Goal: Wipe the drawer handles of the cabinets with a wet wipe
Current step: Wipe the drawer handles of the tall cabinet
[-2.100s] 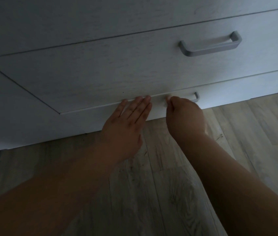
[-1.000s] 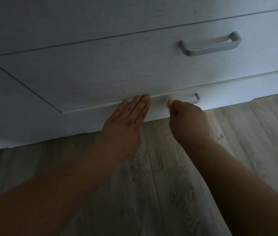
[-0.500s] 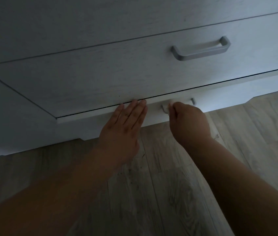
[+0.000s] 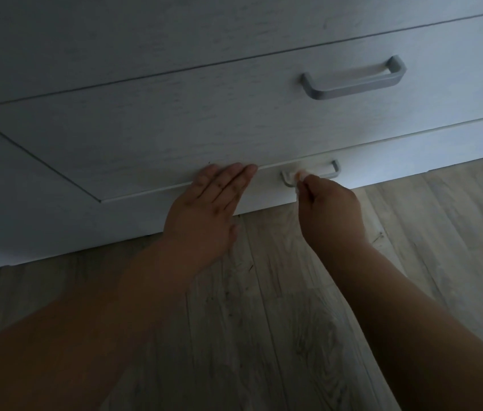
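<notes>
A wet wipe (image 4: 299, 176), pinched in the curled fingers (image 4: 308, 189) of the right hand (image 4: 332, 212), presses on the left end of the lowest drawer handle (image 4: 334, 170), near the cabinet's (image 4: 56, 218) bottom edge, just above the floor (image 4: 264, 292). The left hand (image 4: 204, 215) lies flat, fingers straight, on the drawer front (image 4: 258, 191) beside it. A thorough pass likely means wrapping the bar and sliding right to its far post. The upper handle (image 4: 353, 84) sits well apart.

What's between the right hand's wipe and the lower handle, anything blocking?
Nothing visible. The right hand pinches the wipe right at the lower handle, near its left end. The left hand lies flat on the drawer front further left, clear of the handle.
</notes>
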Demonstrator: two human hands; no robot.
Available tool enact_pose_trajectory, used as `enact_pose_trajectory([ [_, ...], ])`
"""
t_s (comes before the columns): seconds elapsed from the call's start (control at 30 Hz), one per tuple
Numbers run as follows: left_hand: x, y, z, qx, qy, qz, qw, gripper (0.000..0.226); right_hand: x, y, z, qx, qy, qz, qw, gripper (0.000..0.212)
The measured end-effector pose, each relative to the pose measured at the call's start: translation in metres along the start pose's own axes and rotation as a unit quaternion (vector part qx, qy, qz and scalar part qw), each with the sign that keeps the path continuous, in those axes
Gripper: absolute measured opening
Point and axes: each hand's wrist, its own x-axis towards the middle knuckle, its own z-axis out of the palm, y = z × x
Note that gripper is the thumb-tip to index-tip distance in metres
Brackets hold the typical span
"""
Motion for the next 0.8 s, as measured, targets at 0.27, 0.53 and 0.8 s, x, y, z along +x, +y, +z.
enact_pose_trajectory([
  [0.27, 0.008, 0.013, -0.008, 0.058, -0.054, -0.02, 0.997, 0.09, 0.006, -0.007, 0.001, 0.023, -0.019, -0.026, 0.999, 0.03],
  [0.53, 0.005, 0.01, -0.014, 0.007, -0.061, -0.035, 0.998, 0.094, 0.013, -0.003, -0.003, 0.0, -0.023, 0.032, 0.999, 0.032],
  [0.8, 0.004, 0.011, -0.019, -0.042, -0.055, -0.033, 0.997, 0.09, 0.016, 0.0, -0.01, -0.008, -0.039, 0.018, 0.999, 0.025],
])
